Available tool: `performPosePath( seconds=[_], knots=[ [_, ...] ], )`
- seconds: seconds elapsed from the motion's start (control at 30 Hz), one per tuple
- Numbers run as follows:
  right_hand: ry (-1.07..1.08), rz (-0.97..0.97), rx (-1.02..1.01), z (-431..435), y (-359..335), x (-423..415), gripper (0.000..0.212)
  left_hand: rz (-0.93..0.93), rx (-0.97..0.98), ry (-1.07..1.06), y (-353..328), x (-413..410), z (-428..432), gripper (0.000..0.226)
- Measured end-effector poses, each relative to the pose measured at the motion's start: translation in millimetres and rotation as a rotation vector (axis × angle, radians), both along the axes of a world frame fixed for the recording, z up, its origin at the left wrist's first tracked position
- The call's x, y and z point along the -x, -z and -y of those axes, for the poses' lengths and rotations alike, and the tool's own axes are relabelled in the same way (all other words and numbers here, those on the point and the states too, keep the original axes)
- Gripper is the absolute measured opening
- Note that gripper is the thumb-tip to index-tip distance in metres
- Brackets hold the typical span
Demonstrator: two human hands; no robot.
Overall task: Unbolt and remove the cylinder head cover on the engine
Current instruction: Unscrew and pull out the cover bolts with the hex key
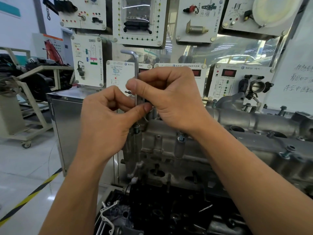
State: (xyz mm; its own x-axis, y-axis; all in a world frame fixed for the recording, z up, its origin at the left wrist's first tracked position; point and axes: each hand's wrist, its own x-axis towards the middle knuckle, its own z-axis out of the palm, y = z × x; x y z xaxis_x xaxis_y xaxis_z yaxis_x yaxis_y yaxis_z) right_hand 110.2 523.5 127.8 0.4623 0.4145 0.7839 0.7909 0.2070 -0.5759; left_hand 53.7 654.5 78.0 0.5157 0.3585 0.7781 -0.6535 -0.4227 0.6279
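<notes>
Pinches hex key (134, 56) upright in left hand (108, 119) and right hand (167, 97) over a bolt (136, 128) at cylinder head cover's (250, 141) end; tip hidden, perhaps half-seated: could slip and round the bolt

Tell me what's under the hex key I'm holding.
Below the hex key, a bolt sticks up from the engine. The left hand and right hand pinch the shaft, hiding its tip.
</notes>
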Motion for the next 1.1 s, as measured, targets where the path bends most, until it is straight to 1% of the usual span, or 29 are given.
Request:
performPosePath(
  seconds=[0.07, 0.1, 0.17, 0.2, 0.27, 0.33, 0.4, 0.47, 0.57, 0.67, 0.77, 0.83, 0.87, 0.9, 0.93, 1.0, 1.1],
  knots=[
    [-0.043, -0.009, 0.068, 1.6, -0.9, -1.1, 0.011, -0.019, -0.026, 0.088, -1.0, 1.5, -4.7, 0.016],
    [-0.071, -0.013, 0.108, 2.2, -1.2, -1.3, 0.014, -0.027, -0.080, 0.136, -1.8, 3.0, -7.2, 0.013],
    [-0.095, 0.001, 0.175, 1.9, -1.6, -1.4, 0.021, -0.023, -0.209, 0.166, -3.1, 5.6, -11.7, 0.019],
    [-0.095, 0.020, 0.201, 1.3, -1.1, -1.0, 0.023, -0.022, -0.228, 0.167, -3.5, 6.4, -13.4, 0.021],
    [-0.079, 0.063, 0.229, -0.8, 0.2, 0.0, 0.023, -0.024, -0.156, 0.173, -3.2, 7.6, -14.7, 0.017],
    [-0.043, 0.080, 0.189, -2.6, 0.9, 0.4, 0.018, -0.025, -0.065, 0.123, -3.8, 7.4, -13.1, 0.016],
    [-0.025, 0.036, 0.109, -2.7, 0.3, 0.6, 0.010, -0.030, -0.031, 0.057, -4.9, 6.7, -10.4, 0.022],
    [-0.012, 0.002, 0.085, -2.2, -2.5, 1.5, 0.008, -0.053, -0.018, 0.005, -8.3, 7.0, -8.5, 0.027],
    [0.021, -0.002, 0.130, -1.7, -6.9, 6.0, 0.010, -0.121, -0.053, -0.051, -12.5, 7.8, -9.7, 0.030],
    [0.105, -0.016, 0.128, -4.7, -11.1, 10.3, 0.013, -0.160, -0.135, -0.096, -17.5, 8.9, -9.4, 0.021],
    [0.198, 0.030, 0.154, -10.4, -13.3, 13.8, 0.022, -0.181, -0.195, -0.092, -22.5, 11.1, -8.0, 0.012],
    [0.194, 0.030, 0.214, -10.6, -15.0, 16.6, 0.023, -0.185, -0.213, -0.045, -24.9, 12.4, -12.9, 0.010],
    [0.185, 0.024, 0.257, -9.0, -16.4, 17.5, 0.024, -0.200, -0.242, 0.000, -25.6, 13.2, -16.8, 0.005],
    [0.176, 0.019, 0.301, -6.8, -18.4, 17.6, 0.027, -0.230, -0.283, 0.054, -26.0, 14.7, -21.0, 0.005],
    [0.168, 0.016, 0.347, -3.5, -21.3, 17.3, 0.029, -0.262, -0.334, 0.103, -25.5, 16.4, -24.2, 0.012],
    [0.150, 0.037, 0.432, 3.9, -28.2, 16.5, 0.032, -0.294, -0.410, 0.157, -23.9, 18.8, -27.1, 0.018],
    [0.121, 0.076, 0.516, 9.6, -33.4, 15.8, 0.031, -0.278, -0.328, 0.134, -23.4, 19.9, -25.0, 0.018]
  ],
)
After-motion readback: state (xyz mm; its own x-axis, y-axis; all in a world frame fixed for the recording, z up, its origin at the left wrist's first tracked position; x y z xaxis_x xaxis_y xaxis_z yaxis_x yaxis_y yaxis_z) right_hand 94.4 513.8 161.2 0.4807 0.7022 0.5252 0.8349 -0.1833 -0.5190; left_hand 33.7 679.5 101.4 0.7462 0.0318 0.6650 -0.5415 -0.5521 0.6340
